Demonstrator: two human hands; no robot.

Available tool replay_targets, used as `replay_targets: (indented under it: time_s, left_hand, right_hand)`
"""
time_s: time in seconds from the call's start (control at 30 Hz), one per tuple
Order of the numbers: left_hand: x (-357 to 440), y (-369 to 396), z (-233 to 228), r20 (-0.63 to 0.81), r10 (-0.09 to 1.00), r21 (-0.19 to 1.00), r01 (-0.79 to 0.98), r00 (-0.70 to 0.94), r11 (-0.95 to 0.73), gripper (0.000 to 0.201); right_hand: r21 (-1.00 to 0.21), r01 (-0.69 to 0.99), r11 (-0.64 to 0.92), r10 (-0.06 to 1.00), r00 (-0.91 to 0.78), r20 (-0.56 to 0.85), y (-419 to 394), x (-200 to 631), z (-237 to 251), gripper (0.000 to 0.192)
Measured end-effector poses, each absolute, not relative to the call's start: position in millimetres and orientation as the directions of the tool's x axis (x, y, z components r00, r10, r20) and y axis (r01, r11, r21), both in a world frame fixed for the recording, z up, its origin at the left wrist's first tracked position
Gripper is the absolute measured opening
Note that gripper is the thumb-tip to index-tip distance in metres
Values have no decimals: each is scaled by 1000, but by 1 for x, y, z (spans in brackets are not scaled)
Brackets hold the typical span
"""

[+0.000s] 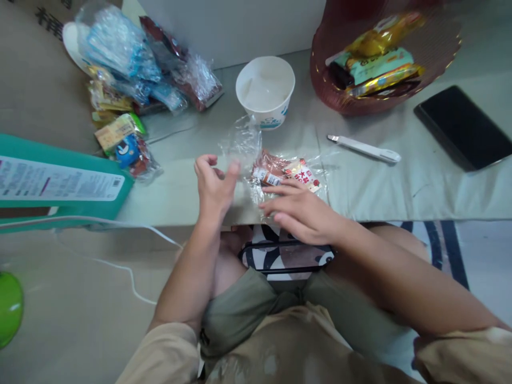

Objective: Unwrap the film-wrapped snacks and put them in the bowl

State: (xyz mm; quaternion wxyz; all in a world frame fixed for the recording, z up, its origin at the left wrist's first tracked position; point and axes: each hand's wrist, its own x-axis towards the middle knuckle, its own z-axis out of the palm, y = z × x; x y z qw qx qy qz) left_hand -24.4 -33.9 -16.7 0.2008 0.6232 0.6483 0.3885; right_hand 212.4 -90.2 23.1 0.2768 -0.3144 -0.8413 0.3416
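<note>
My left hand pinches clear wrap; my right hand lies flat, open, on the snack packet at the table's near edge. White cup looks empty — red basket holds snack bars.

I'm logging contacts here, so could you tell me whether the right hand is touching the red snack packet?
Touching. The head view shows the right hand lying flat with its fingertips pressed onto the red snack packet.
</note>
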Motion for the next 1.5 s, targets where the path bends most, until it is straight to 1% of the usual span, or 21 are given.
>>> replay_targets:
  time_s: [0.03, 0.07, 0.17, 0.27, 0.33, 0.37, 0.43, 0.5, 0.53, 0.57, 0.6, 0.67, 0.77, 0.8, 0.87, 0.97, 1.1, 1.2, 1.37, 1.5]
  left_hand:
    - [-19, -42, -12, 226, 955, 728, 685, -193, -33, 51]
    - [-12, -49, -7, 226, 952, 696, 718, -207, -9, 55]
    - [7, -61, 5, 160, 979, 615, 789, -127, 2, 53]
    - [13, -59, 10, 35, 997, 579, 814, -64, 32, 39]
    - [9, -53, 10, -18, 998, 599, 799, -63, 61, 27]
    - [6, -50, 10, -31, 998, 634, 770, -59, 65, 22]
    - [0, -47, 9, -44, 999, 763, 645, -12, 41, 18]
    - [-2, -47, 11, -83, 994, 914, 402, 70, 48, 19]
    - [-1, -47, 13, -120, 986, 962, 258, 116, 87, 20]
    - [1, -48, 15, -164, 973, 982, 120, 160, 146, 21]
    - [4, -49, 18, -210, 957, 977, 1, 202, 214, 23]
    - [10, -50, 25, -288, 915, 920, -183, 284, 346, 24]
    - [17, -47, 35, -351, 881, 773, -433, 316, 463, 14]
    - [18, -46, 37, -371, 875, 716, -505, 310, 482, 10]
    - [19, -41, 39, -407, 867, 628, -601, 287, 494, 6]
    - [17, -34, 36, -443, 862, 585, -650, 246, 485, 7]
    - [15, -27, 26, -458, 876, 602, -674, 148, 428, 15]
    - [15, -24, 21, -472, 879, 605, -700, 69, 380, 19]
    - [17, -21, 19, -483, 874, 595, -714, 49, 369, 19]
    - [18, -19, 20, -484, 874, 611, -697, 47, 375, 21]
  right_hand:
    - [-757, 397, 519, 778, -587, 226, -87, 214, 23, 37]
    - [-750, 457, 478, 825, -527, 205, -83, 214, 22, 37]
    - [-651, 630, 423, 897, -394, 202, -73, 216, 17, 33]
    - [-531, 779, 333, 936, -207, 284, -66, 217, 11, 25]
    - [-501, 830, 247, 941, -81, 330, -65, 217, 8, 26]
    - [-501, 836, 224, 941, -53, 334, -66, 217, 7, 29]
    - [-503, 835, 221, 951, -71, 300, -69, 214, 6, 41]
    - [-489, 840, 236, 962, -131, 239, -75, 210, 4, 57]
    - [-481, 844, 239, 966, -154, 209, -78, 207, 2, 64]
    - [-480, 845, 236, 969, -166, 184, -79, 206, 1, 70]
    - [-492, 840, 229, 972, -167, 166, -80, 204, -1, 73]
    - [-558, 805, 200, 979, -145, 141, -77, 206, -4, 77]
    - [-707, 687, 171, 985, -128, 115, -65, 215, -8, 82]
    - [-758, 630, 172, 984, -143, 105, -61, 219, -9, 80]
    - [-843, 509, 171, 979, -184, 87, -55, 227, -10, 71]
    - [-909, 386, 156, 979, -180, 91, -53, 232, -12, 55]
    - [-957, 245, 153, 988, -63, 141, -56, 229, -15, 52]
    - [-978, 130, 164, 983, 59, 173, -55, 230, -18, 52]
    - [-976, 98, 192, 950, 230, 210, -44, 243, -25, 54]
    - [-986, 32, 165, 952, 258, 168, -42, 248, -31, 52]
